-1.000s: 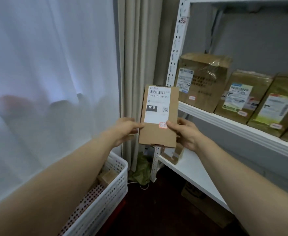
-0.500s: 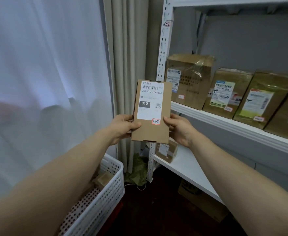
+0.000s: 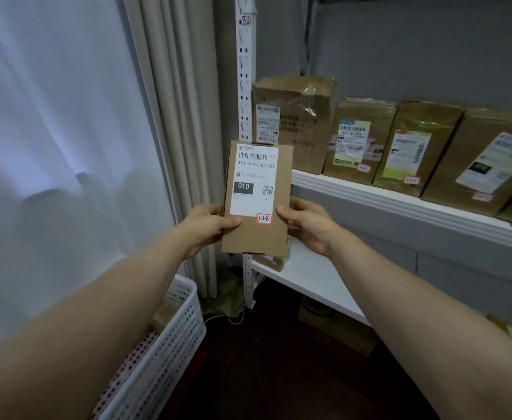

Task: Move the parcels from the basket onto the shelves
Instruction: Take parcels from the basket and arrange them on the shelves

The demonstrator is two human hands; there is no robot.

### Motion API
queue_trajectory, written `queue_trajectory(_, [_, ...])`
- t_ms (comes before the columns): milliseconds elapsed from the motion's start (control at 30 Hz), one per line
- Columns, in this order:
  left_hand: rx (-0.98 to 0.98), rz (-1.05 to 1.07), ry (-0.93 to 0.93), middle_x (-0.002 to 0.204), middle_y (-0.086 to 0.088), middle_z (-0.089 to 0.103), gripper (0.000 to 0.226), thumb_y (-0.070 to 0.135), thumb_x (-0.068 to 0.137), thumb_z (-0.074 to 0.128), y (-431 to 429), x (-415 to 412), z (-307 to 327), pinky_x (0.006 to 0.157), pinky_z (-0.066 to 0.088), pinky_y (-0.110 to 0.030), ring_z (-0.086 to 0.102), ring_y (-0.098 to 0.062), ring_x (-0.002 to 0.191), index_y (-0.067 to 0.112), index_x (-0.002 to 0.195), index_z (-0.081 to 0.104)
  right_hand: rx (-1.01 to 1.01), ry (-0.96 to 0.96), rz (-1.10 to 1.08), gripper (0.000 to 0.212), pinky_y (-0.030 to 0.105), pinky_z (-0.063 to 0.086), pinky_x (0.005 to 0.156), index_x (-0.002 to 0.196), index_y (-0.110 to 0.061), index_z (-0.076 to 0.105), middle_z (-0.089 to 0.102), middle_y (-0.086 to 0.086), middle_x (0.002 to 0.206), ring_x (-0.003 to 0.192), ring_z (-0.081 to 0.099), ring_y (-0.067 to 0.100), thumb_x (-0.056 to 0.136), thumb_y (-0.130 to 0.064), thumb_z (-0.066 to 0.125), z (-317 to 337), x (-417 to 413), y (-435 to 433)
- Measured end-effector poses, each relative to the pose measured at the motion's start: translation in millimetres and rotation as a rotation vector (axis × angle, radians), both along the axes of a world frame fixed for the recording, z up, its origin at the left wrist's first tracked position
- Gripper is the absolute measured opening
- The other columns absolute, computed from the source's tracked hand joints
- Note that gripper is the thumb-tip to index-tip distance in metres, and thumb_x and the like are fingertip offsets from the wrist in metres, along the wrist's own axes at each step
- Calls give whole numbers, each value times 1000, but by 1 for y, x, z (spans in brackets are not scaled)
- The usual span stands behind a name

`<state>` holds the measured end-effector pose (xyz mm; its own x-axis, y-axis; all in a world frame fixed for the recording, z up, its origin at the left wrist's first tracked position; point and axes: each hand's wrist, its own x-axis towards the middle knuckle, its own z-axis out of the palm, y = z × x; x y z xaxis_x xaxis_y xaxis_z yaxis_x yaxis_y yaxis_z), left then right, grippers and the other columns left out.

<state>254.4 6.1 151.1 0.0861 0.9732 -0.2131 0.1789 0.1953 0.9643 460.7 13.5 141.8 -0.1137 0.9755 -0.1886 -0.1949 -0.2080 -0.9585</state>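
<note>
A: Starting with item one: flat cardboard parcel [image 3: 257, 237], upright, in the air in front of the white shelf post [image 3: 245, 71].

B: Held by?

A: Left grip [image 3: 206, 225], thumb across the front, fingers behind the left edge. Right grip [image 3: 306, 225], thumb on the right edge, fingers behind. Both grasp the lower half.

B: Markings?

A: White shipping label [image 3: 254, 177] with a barcode and "010" in a dark block. Red-bordered sticker [image 3: 263, 218] at the label's lower right corner, handwritten "3-3-8".

B: Upper shelf [image 3: 400, 204]?

A: Row of brown boxes [image 3: 357, 137], labels forward. The leftmost box [image 3: 300, 125] stands just beside the post.

B: Lower shelf [image 3: 312, 277]?

A: One small carton [image 3: 271, 262] at its left end, mostly hidden behind the held parcel.

B: Basket?

A: White perforated basket [image 3: 170, 344], lower left, beneath the left forearm. A corner of brown cardboard [image 3: 164, 313] shows inside.

B: Backdrop?

A: Beige curtain [image 3: 173, 116], with a sheer white curtain [image 3: 51, 116] to its left.
</note>
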Motion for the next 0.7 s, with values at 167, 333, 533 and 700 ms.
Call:
queue_trajectory(167, [8,-43,11,96,0,65,37,5,88,64,0,33,-1,67,50,-23,61,-11,85,7,123,55,11,-2,-53,45,26,51,66,132,-5,50,67,3,96,83,66,15,89,-1,60,-3,29,-12])
queue_trajectory(333, [-12,-108,34,97,-1,66,36,7,88,65,2,69,-2,75,53,-29,61,-14,88,7,123,56,8,-12,-102,37,22,52,59,127,-5,52,66,2,93,77,65,13,91,1,57,-4,64,-23])
queue_trajectory(533, [-22,-162,49,98,-2,65,36,9,88,66,3,109,-4,70,52,-27,62,-14,87,8,122,55,-15,-6,-159,39,26,51,65,129,-3,51,67,3,93,79,64,14,91,2,57,-9,102,-34])
queue_trajectory(700, [-41,-230,68,105,-5,67,41,13,86,68,5,134,-13,74,53,-29,63,-18,94,7,124,55,-36,-23,-228,47,32,53,75,136,-3,47,66,4,102,86,64,17,90,1,59,-19,127,-46])
